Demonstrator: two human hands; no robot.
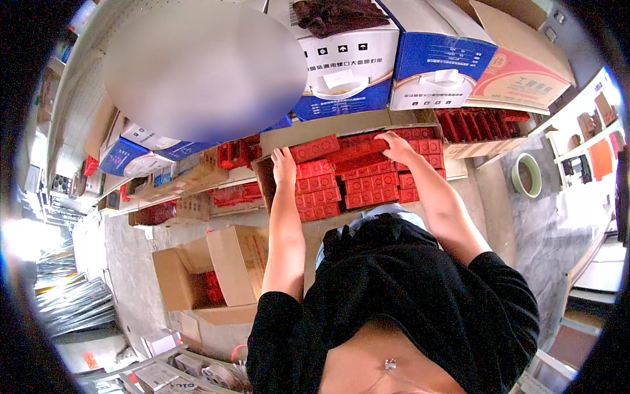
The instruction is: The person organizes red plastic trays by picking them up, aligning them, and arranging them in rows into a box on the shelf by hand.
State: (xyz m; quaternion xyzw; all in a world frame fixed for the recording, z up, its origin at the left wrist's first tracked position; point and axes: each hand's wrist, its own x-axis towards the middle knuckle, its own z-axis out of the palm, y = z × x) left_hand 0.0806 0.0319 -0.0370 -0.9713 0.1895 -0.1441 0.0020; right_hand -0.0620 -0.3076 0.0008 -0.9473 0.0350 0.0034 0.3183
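Note:
An open cardboard carton (pixel 264 177) on the low shelf in front of me is packed with red plastic boxes (pixel 371 187) in rows, with round marks on their sides. My left hand (pixel 283 165) is at the carton's left end, fingers curled over its edge beside a raised red row (pixel 315 149). Toward the right, my right hand (pixel 398 147) has its fingers bent onto the top of a tilted red row (pixel 357 156). The undersides of both grips are hidden.
Blue-and-white cartons (pixel 440 59) and a brown-and-red carton (pixel 525 72) line the shelf above. Another carton of red pieces (pixel 482 125) sits to the right. An open cardboard box (pixel 236 262) stands on the floor at left. A green bucket (pixel 526 175) stands at right.

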